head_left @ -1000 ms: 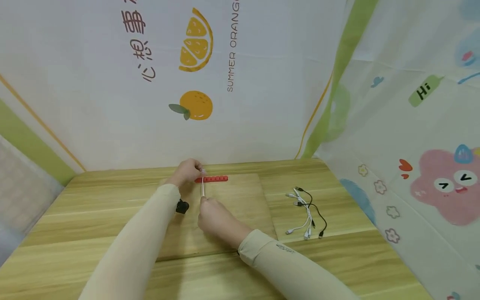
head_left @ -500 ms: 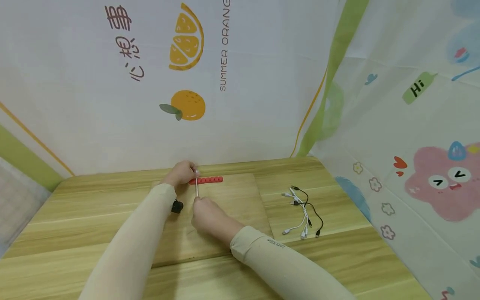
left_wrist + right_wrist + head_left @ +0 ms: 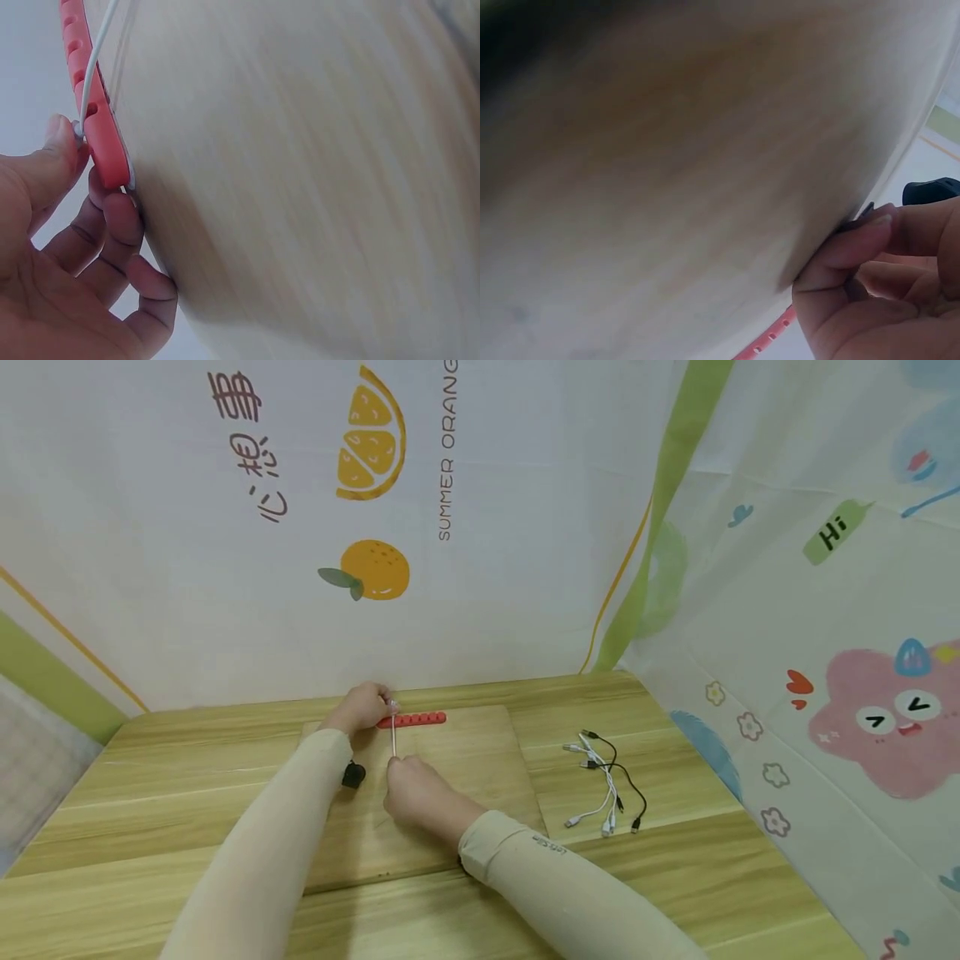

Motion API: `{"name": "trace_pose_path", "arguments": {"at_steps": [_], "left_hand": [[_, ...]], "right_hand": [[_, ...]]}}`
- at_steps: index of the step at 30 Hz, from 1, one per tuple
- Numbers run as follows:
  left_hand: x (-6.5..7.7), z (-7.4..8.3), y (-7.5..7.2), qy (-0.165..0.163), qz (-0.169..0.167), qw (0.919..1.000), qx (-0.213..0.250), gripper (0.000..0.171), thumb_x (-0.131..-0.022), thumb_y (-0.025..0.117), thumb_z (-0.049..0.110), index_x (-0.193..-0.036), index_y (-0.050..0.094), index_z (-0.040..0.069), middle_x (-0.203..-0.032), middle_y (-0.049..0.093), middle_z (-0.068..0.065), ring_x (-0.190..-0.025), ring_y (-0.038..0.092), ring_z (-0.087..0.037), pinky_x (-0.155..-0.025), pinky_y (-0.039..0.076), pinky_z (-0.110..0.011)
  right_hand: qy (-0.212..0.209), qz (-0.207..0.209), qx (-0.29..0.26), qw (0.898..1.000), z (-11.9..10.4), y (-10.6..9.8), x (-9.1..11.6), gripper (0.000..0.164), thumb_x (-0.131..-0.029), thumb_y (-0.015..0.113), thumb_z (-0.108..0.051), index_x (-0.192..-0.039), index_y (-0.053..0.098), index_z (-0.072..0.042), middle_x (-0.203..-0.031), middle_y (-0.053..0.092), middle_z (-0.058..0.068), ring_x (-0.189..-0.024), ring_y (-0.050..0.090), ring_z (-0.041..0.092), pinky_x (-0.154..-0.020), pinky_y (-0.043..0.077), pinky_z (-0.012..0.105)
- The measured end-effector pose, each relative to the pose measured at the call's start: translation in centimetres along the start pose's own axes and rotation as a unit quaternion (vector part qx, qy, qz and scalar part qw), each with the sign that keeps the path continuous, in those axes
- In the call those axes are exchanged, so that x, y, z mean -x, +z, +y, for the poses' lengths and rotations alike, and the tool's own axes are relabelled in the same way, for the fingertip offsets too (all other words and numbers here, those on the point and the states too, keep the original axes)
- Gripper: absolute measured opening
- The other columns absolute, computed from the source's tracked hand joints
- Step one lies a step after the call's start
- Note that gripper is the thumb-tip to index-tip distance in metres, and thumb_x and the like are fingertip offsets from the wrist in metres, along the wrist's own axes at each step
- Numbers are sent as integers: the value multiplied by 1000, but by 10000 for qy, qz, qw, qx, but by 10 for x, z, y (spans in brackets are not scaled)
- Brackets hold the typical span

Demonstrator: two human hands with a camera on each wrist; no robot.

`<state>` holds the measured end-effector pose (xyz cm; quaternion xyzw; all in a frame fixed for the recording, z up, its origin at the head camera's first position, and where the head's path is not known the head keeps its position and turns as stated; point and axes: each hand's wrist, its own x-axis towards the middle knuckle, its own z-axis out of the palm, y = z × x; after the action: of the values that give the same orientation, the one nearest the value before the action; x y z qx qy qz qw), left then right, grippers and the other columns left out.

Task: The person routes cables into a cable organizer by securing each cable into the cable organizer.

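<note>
A red cable holder (image 3: 420, 719) with a row of slots lies along the back of the wooden board (image 3: 457, 777). My left hand (image 3: 363, 704) is at its left end, pinching one end of a white cable (image 3: 89, 75) between thumb and finger. In the left wrist view the cable runs across the slot nearest the end of the holder (image 3: 109, 150), and other fingers curl beneath that end. Nearer me, my right hand (image 3: 420, 793) pinches the cable's other part, which stretches straight between both hands. A small dark tip shows by the right fingertips (image 3: 866, 232); its kind is unclear.
Several black and white cables (image 3: 611, 785) lie loosely on the table (image 3: 675, 835), right of the board. A black object (image 3: 353, 774) sits by my left wrist. A printed cloth (image 3: 510, 585) hangs behind the table and along its right side.
The head view has shifted slightly, so the scene sits a little further left. Both hands keep their grip on the white cable, with almost no movement.
</note>
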<state>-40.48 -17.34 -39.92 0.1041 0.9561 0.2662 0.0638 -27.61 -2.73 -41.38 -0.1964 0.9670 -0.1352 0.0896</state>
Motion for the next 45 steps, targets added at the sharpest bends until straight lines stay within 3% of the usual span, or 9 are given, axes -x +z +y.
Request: {"name": "trace_pose_path", "arguments": {"at_steps": [4,8,16,21,26,31,40,45], "left_hand": [[0,1,0,15,-11,10000,-73,23,-108,62,21,-98,64,1,-93,62,-13,-90,56,-27,-84,45,-37],[-1,1,1,-11,-22,9999,-121,24,-109,61,23,-99,63,1,-97,63,-15,-91,56,-28,-85,46,-38],[0,4,2,-69,-77,9998,-194,24,-109,60,22,-99,62,0,-102,64,-19,-98,57,-33,-93,47,-45],[1,4,1,-57,-136,9995,-282,24,-109,60,21,-100,62,-1,-104,65,-21,-100,57,-34,-94,48,-46],[0,4,1,-105,-247,9992,-302,23,-109,59,22,-101,61,0,-105,64,-20,-102,58,-34,-97,48,-46],[-2,6,0,-102,-253,9990,-353,23,-109,58,21,-103,61,-1,-109,66,-23,-104,58,-35,-98,48,-48],[-6,4,5,-52,-233,9987,-457,22,-109,57,20,-104,61,-1,-112,66,-24,-105,58,-36,-99,48,-48],[-6,7,2,-221,-339,9984,-388,27,-109,57,21,-109,61,-5,-111,64,-23,-105,57,-35,-98,49,-47]], "right_hand": [[39,-35,41,10000,0,1,-2,17,-96,66,-9,-111,67,-1,-98,71,13,-76,59,15,-64,53,29],[101,-85,30,9999,0,-1,-2,23,-97,64,-9,-117,68,0,-101,72,14,-78,59,16,-65,52,29],[189,-337,-307,9988,2,-5,-5,24,-97,61,-6,-119,66,1,-89,65,9,-70,51,16,-58,44,28],[189,-543,-667,9961,5,-9,-9,27,-95,61,-3,-122,63,3,-91,61,9,-72,51,17,-59,44,27],[147,-659,-692,9953,6,-9,-9,31,-96,60,-1,-126,62,5,-86,59,8,-67,48,17,-55,40,27],[235,-627,-601,9959,6,-11,-9,43,-97,60,-3,-140,58,3,-91,63,10,-67,49,16,-54,38,26],[148,-597,-356,9975,7,-12,-9,45,-98,60,-6,-142,59,1,-103,71,11,-77,56,17,-62,46,26],[187,-539,-354,9977,7,-13,-9,46,-97,60,-6,-143,59,0,-111,73,12,-80,56,18,-63,47,25]]}}
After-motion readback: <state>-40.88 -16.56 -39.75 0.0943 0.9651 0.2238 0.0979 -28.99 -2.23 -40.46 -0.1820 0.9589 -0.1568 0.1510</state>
